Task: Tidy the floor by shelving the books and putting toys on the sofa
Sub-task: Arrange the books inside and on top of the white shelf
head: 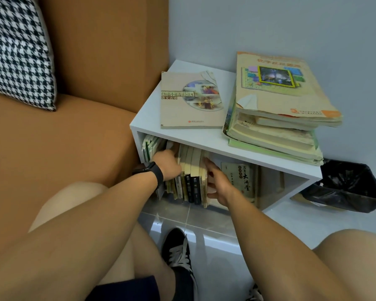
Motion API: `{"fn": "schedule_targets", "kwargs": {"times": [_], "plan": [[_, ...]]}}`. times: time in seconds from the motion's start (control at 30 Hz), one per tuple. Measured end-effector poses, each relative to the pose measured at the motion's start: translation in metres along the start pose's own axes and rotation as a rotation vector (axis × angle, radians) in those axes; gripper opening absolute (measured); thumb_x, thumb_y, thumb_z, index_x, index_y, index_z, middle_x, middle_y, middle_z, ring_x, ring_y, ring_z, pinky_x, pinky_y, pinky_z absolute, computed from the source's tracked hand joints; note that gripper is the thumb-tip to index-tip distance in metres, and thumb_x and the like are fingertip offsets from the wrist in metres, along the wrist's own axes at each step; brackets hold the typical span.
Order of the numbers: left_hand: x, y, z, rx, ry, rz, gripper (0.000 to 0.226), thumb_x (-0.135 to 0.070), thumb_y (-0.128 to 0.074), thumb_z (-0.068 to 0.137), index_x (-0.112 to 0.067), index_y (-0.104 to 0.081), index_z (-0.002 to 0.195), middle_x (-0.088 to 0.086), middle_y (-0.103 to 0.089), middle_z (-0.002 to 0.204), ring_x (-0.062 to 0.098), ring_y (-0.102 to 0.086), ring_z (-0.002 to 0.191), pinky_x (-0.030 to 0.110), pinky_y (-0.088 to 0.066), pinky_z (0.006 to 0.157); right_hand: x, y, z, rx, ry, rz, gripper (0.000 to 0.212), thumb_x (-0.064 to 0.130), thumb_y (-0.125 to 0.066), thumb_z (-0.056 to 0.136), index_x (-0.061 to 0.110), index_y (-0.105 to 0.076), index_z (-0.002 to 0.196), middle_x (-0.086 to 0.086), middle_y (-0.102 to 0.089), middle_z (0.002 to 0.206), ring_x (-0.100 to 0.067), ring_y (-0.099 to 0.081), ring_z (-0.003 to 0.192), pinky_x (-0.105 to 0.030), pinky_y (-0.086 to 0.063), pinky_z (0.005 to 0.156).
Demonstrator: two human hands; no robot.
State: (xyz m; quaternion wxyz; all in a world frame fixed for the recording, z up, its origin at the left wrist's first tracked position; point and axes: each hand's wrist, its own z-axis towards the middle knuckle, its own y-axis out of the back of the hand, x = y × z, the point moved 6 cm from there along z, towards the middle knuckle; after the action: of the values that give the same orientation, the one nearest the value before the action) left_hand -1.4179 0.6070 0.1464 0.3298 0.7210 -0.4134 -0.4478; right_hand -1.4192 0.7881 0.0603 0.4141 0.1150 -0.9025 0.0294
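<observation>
Both bare forearms reached forward and down into the white shelf [206, 140] beside the sofa [59, 135]. The left hand [166, 162], a black watch [153, 171] on its wrist, lay against the left side of a row of upright books [191, 170]; its fingers went in behind them, so whether they were spread or curled could not be told. The right hand [218, 185] pressed flat on the right side of the row, fingers straight and close together, thumb low. The books stood between the two hands, inside the shelf's opening. A single book [189, 101] and a stack [276, 114] lay on the shelf's top.
</observation>
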Motion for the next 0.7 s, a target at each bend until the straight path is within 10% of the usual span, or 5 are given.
{"fn": "schedule_targets", "kwargs": {"times": [0.17,0.33,0.57,0.7], "plan": [[0.010,0.001,-0.019,0.010,0.009,0.265,0.040,-0.019,-0.055,0.092,-0.010,-0.053,0.131,0.011,-0.064,0.104,0.027,-0.060,0.082,0.035,-0.054,0.067,-0.038,0.011,0.008,0.021,-0.114,0.117,0.065,0.071,-0.049,0.091,0.026,-0.051,0.139,0.001,-0.063,0.122,-0.029,-0.057,0.112,-0.055,-0.044,0.106],[0.022,0.005,-0.030,-0.023,0.007,0.450,0.083,-0.028,-0.060,0.092,-0.034,-0.010,0.158,0.009,-0.062,0.111,0.028,-0.059,0.082,0.037,-0.050,0.064,-0.057,0.006,0.007,0.041,-0.156,0.055,0.047,0.071,-0.044,0.094,0.034,-0.056,0.121,0.003,-0.060,0.109,-0.024,-0.058,0.103,-0.049,-0.043,0.104],[0.023,-0.003,-0.022,-0.045,0.098,0.521,0.095,-0.025,-0.056,0.096,-0.025,0.015,0.159,0.011,-0.064,0.121,0.033,-0.065,0.103,0.041,-0.044,0.068,-0.054,0.012,0.031,-0.023,-0.123,0.103,0.058,0.062,-0.041,0.101,0.023,-0.050,0.143,0.002,-0.056,0.137,-0.026,-0.053,0.124,-0.046,-0.044,0.105],[0.019,0.000,-0.013,-0.105,0.111,0.629,0.073,-0.029,-0.047,0.100,-0.011,-0.008,0.158,0.010,-0.066,0.119,0.029,-0.066,0.099,0.037,-0.050,0.068,-0.052,0.007,0.045,0.016,-0.117,0.125,0.051,0.063,-0.042,0.100,0.026,-0.063,0.129,-0.001,-0.071,0.114,-0.016,-0.065,0.098,-0.033,-0.052,0.074]]}}
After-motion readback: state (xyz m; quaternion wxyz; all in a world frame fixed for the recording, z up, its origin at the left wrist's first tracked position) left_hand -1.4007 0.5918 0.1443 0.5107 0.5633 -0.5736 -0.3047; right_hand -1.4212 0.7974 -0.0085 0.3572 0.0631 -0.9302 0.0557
